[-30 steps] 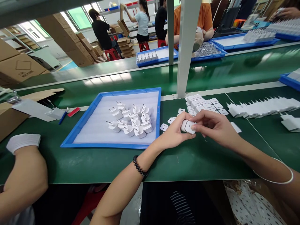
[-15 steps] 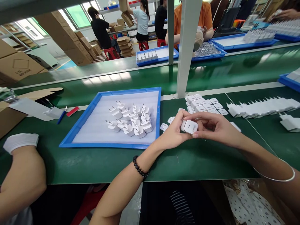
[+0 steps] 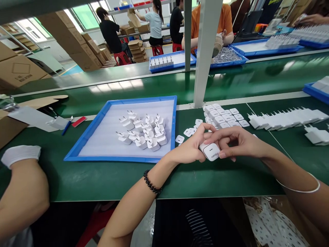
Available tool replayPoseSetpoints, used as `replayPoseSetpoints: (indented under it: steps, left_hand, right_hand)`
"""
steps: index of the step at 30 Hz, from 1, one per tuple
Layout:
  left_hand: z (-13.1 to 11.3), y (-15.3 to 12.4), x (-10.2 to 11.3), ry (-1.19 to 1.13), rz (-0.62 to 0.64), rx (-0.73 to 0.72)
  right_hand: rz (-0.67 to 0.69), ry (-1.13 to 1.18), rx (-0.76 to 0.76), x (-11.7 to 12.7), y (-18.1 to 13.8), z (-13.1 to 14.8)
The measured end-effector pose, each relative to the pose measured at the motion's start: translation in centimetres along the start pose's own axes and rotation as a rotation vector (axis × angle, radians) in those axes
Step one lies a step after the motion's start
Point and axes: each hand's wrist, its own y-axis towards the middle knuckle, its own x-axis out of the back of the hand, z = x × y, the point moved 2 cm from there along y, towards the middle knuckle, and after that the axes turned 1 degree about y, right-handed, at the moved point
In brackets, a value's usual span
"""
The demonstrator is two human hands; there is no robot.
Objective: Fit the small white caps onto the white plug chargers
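Both my hands close on one white charger plug [image 3: 211, 151] just above the green bench, its port face turned toward me. My left hand [image 3: 191, 145] wraps it from the left and my right hand [image 3: 235, 142] pinches it from the right. Small white face plates [image 3: 224, 116] lie in rows just beyond my hands, with a few loose ones [image 3: 189, 131] nearer. To the left, a blue tray [image 3: 84, 142] lined with white foam holds several finished white plugs [image 3: 144, 132].
A row of white plugs [image 3: 288, 118] lies at the right. A white post [image 3: 205, 51] rises behind the plates. A neighbour's gloved arm [image 3: 22, 185] rests at the left edge. A cardboard box [image 3: 10, 127], pen and papers sit far left. Other people work across the belt.
My hands have dropped a little toward me with the plug, and the plug has turned so its port face points more downward at me.
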Motion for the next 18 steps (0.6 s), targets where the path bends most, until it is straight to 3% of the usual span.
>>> replayPoseSetpoints:
  steps: [6,13,18]
  left_hand:
    - [-0.1,0.1,0.3,-0.105,-0.02,0.023]
    - [-0.6,-0.2,0.5,-0.115,-0.034,-0.023]
    - [-1.8,-0.6,0.4,0.105,-0.086,-0.002]
  right_hand:
    - [0.002,-0.098,0.053,-0.5,-0.3,0.7]
    - [-0.286,-0.521,0.323,-1.3,-0.2,0.7]
    - [-0.389,-0.706,0.476,-1.9,-0.1,0.6]
